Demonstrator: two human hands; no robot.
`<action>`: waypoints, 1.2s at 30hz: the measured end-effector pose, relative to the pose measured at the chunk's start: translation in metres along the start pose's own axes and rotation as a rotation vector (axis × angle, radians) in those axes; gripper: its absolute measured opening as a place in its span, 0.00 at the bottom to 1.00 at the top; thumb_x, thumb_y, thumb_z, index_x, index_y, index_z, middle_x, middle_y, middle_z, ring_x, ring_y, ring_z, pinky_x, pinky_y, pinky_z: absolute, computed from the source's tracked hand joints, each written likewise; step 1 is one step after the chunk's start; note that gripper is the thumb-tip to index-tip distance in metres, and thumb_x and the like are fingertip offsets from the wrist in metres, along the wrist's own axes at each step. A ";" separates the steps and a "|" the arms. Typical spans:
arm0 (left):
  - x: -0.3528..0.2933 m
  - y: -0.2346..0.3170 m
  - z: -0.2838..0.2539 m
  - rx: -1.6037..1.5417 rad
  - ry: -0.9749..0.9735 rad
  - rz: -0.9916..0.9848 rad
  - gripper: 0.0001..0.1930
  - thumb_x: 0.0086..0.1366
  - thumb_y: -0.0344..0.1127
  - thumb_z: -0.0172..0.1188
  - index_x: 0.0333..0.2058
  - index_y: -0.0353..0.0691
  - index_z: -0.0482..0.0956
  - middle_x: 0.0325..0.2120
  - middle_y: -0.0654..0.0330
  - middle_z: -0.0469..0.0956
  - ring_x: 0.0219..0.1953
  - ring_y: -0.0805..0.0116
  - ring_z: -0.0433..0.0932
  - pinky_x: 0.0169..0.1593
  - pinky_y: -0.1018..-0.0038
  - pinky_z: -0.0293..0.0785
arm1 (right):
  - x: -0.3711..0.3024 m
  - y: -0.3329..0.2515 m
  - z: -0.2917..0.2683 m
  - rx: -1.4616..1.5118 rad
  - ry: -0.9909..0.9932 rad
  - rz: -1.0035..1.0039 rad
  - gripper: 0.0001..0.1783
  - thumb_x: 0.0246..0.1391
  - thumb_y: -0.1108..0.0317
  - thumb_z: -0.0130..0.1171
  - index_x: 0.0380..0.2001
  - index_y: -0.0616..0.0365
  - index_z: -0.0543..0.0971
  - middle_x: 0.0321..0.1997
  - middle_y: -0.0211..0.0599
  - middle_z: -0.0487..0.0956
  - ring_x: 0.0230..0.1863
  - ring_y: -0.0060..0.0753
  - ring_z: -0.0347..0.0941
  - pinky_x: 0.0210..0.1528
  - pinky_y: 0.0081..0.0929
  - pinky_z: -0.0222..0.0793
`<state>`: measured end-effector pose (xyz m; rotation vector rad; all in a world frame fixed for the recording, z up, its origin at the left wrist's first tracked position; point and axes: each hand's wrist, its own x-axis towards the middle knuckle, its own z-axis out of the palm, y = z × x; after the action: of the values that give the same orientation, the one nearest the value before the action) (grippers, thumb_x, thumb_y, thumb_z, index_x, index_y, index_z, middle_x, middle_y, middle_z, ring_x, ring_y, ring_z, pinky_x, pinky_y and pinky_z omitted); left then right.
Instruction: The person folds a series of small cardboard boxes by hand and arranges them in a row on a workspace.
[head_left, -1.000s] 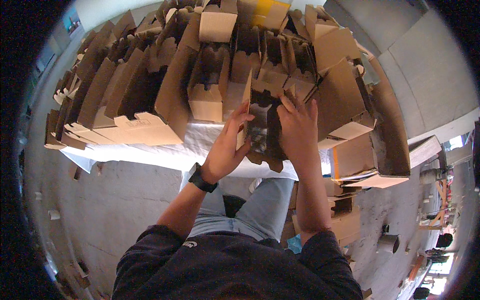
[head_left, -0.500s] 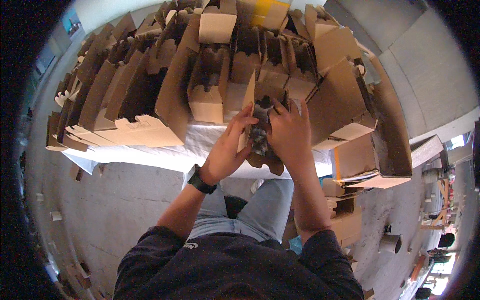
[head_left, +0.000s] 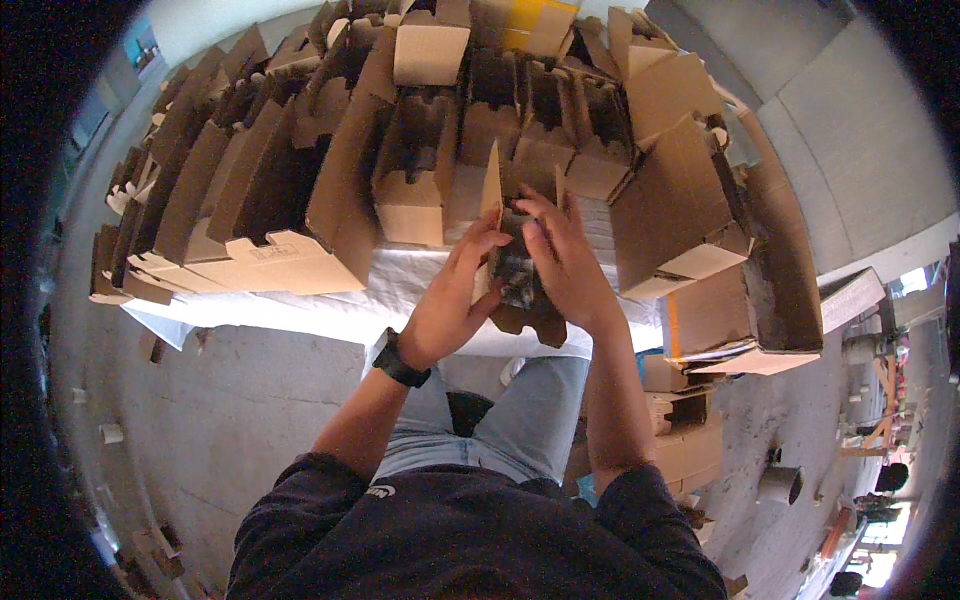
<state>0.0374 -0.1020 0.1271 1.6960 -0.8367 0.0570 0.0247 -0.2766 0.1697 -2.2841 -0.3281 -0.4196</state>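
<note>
Between my hands stands a narrow open-topped cardboard box [head_left: 532,325], with a notched flap at its near end and tall side walls. Dark and shiny grey patches show inside it, but I cannot make out what they are. My left hand [head_left: 450,305] grips the left wall, thumb low near the front and fingers up along the side. On the right wall rests my right hand [head_left: 572,270], its fingers curled over the top edge and the fingertips reaching toward the inside. Part of that wall is hidden behind the hand.
Several similar cardboard boxes [head_left: 412,215] stand in rows on a white-covered table [head_left: 410,275]. Larger boxes flank me at left [head_left: 300,265] and right [head_left: 690,205]. More cartons [head_left: 690,450] are stacked below the table on the right, near a round tube [head_left: 780,487] on the floor.
My right hand has shifted slightly left and its fingers have changed position along the right wall. The box's walls have moved a little left. My left hand stays nearly in place.
</note>
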 end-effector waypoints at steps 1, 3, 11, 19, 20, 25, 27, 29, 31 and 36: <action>0.000 -0.001 0.000 -0.010 0.004 0.003 0.31 0.53 0.16 0.55 0.55 0.42 0.59 0.64 0.47 0.53 0.66 0.46 0.53 0.64 0.63 0.59 | -0.002 0.002 -0.003 0.147 -0.005 0.025 0.21 0.65 0.61 0.41 0.56 0.59 0.67 0.64 0.45 0.63 0.69 0.45 0.51 0.70 0.40 0.42; 0.000 -0.002 0.002 -0.005 0.006 0.012 0.30 0.53 0.16 0.54 0.55 0.42 0.59 0.64 0.46 0.53 0.66 0.46 0.53 0.64 0.62 0.60 | -0.007 0.010 -0.010 0.392 0.022 0.022 0.23 0.66 0.57 0.40 0.59 0.57 0.65 0.67 0.43 0.59 0.71 0.44 0.48 0.70 0.39 0.41; 0.002 0.002 0.002 0.034 0.006 0.022 0.28 0.55 0.16 0.53 0.54 0.42 0.60 0.64 0.47 0.53 0.66 0.47 0.54 0.63 0.63 0.61 | -0.029 0.038 0.010 1.175 0.458 0.159 0.33 0.64 0.55 0.46 0.67 0.53 0.52 0.73 0.35 0.47 0.73 0.42 0.41 0.71 0.42 0.42; 0.000 0.001 0.001 0.007 0.007 0.006 0.28 0.56 0.16 0.53 0.55 0.42 0.60 0.65 0.48 0.53 0.66 0.50 0.54 0.63 0.63 0.62 | -0.044 0.035 0.025 1.082 0.388 0.271 0.35 0.62 0.67 0.50 0.68 0.57 0.49 0.73 0.40 0.47 0.72 0.38 0.44 0.70 0.34 0.41; 0.000 0.000 0.002 -0.001 0.012 0.015 0.28 0.56 0.16 0.53 0.55 0.42 0.61 0.65 0.48 0.53 0.66 0.50 0.54 0.63 0.63 0.62 | -0.045 0.036 0.026 1.088 0.387 0.271 0.35 0.61 0.67 0.51 0.68 0.57 0.49 0.73 0.40 0.48 0.72 0.37 0.44 0.70 0.33 0.41; 0.000 0.001 0.003 0.004 0.007 -0.002 0.28 0.56 0.16 0.53 0.55 0.42 0.61 0.64 0.48 0.53 0.67 0.50 0.53 0.63 0.63 0.61 | -0.050 0.042 0.033 0.984 0.367 0.381 0.38 0.57 0.69 0.57 0.67 0.60 0.51 0.71 0.43 0.52 0.71 0.37 0.46 0.70 0.32 0.42; 0.000 0.001 0.003 0.009 0.007 0.000 0.28 0.56 0.16 0.52 0.55 0.41 0.61 0.64 0.48 0.53 0.67 0.50 0.53 0.64 0.63 0.61 | -0.049 0.042 0.034 1.022 0.367 0.375 0.39 0.56 0.69 0.58 0.66 0.60 0.52 0.71 0.43 0.52 0.71 0.37 0.46 0.70 0.32 0.42; 0.000 0.003 0.003 0.011 0.006 -0.001 0.27 0.56 0.16 0.52 0.55 0.41 0.61 0.64 0.48 0.53 0.67 0.51 0.53 0.64 0.63 0.61 | -0.049 0.042 0.035 1.027 0.371 0.371 0.39 0.55 0.68 0.59 0.66 0.61 0.53 0.71 0.44 0.53 0.71 0.37 0.48 0.69 0.32 0.43; -0.002 0.000 0.001 0.009 -0.021 -0.013 0.28 0.59 0.19 0.52 0.57 0.45 0.59 0.66 0.52 0.49 0.67 0.52 0.51 0.63 0.59 0.60 | -0.049 0.043 0.035 1.000 0.382 0.369 0.38 0.54 0.68 0.60 0.65 0.61 0.55 0.69 0.44 0.56 0.69 0.37 0.51 0.69 0.32 0.46; -0.003 -0.003 0.002 0.002 -0.017 0.002 0.28 0.59 0.20 0.52 0.57 0.46 0.59 0.67 0.54 0.48 0.68 0.54 0.52 0.62 0.58 0.60 | -0.048 0.037 0.033 1.005 0.371 0.367 0.35 0.53 0.68 0.61 0.62 0.63 0.59 0.63 0.42 0.64 0.64 0.36 0.59 0.65 0.33 0.53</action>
<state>0.0356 -0.1022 0.1223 1.6998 -0.8516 0.0444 0.0011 -0.2820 0.1052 -1.2125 0.0791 -0.3603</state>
